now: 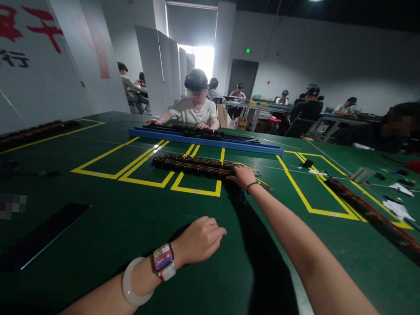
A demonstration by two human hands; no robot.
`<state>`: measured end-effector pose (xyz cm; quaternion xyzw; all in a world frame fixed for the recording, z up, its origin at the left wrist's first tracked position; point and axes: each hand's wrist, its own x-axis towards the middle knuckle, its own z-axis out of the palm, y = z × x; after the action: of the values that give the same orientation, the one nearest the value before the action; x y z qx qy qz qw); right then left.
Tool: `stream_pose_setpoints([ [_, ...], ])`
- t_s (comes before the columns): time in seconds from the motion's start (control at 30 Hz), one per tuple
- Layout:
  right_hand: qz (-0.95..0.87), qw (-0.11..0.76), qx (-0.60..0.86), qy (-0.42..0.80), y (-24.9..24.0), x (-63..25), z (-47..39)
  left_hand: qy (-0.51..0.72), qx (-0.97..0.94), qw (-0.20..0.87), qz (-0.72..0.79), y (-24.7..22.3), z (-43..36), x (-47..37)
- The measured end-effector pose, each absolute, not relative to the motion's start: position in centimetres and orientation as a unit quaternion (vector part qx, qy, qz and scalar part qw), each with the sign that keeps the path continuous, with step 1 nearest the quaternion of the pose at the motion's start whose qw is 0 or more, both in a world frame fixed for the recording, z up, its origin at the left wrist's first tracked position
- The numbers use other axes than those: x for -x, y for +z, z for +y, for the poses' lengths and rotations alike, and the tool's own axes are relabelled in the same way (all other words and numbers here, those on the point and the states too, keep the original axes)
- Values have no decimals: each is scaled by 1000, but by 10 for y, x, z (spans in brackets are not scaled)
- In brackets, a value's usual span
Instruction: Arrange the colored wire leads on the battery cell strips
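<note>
Several long dark strips [194, 165] lie side by side on the green table, with thin coppery lines along them and red and yellow wire ends at the right. My right hand [241, 176] reaches forward, its fingers closed over the right end of a strip; its fingertips are partly hidden. Nearer to me, my left hand [201, 240] is held low over the table with its fingers curled in and nothing visible in them. A watch [163, 257] and a pale bangle [136, 282] are on the left wrist.
Yellow tape outlines [195, 191] mark the green table [123, 228]. A black phone-like slab [54, 232] lies at left. Across from me a co-worker [196, 105] has both hands at dark bars behind a blue rail [207, 141]. More wired strips [377, 216] lie right.
</note>
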<state>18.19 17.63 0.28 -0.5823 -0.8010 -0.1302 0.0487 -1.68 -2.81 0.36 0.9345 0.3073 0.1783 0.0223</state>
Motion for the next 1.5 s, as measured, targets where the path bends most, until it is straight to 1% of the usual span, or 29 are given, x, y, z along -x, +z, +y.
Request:
stream_pose_setpoints([
  [0.23, -780, 60, 610, -130, -7, -183, 205, 168, -938, 24, 303, 2, -28, 16],
  [0.47, -768, 110, 612, -152, -11, -184, 196, 176, -938, 23, 297, 5, -30, 16],
  [0.6, -757, 173, 608, -166, -11, -223, 179, 178, -937, 25, 298, 6, -31, 17],
  [0.67, -732, 180, 635, -169, -11, -261, 165, 179, -938, 25, 294, 5, -31, 16],
  [0.8, -649, 162, 711, -218, -12, -359, 115, 184, -939, 32, 290, 4, -31, 15],
  [1.0, -446, 88, 821, -346, -18, -494, 9, 184, -936, 34, 298, 5, -31, 12],
  [1.1, -339, 50, 874, -344, -26, -538, -30, 185, -930, 43, 314, 6, -31, 12],
  [1.17, -307, 35, 901, -305, -32, -558, -45, 187, -927, 50, 322, 6, -30, 12],
  [1.27, -284, 38, 923, -257, -38, -574, -51, 187, -924, 58, 328, 5, -31, 12],
  [1.4, -276, 58, 921, -270, -40, -578, -48, 189, -923, 60, 330, 5, -31, 13],
  [1.5, -295, 57, 911, -282, -38, -578, -47, 185, -924, 60, 330, 7, -32, 13],
])
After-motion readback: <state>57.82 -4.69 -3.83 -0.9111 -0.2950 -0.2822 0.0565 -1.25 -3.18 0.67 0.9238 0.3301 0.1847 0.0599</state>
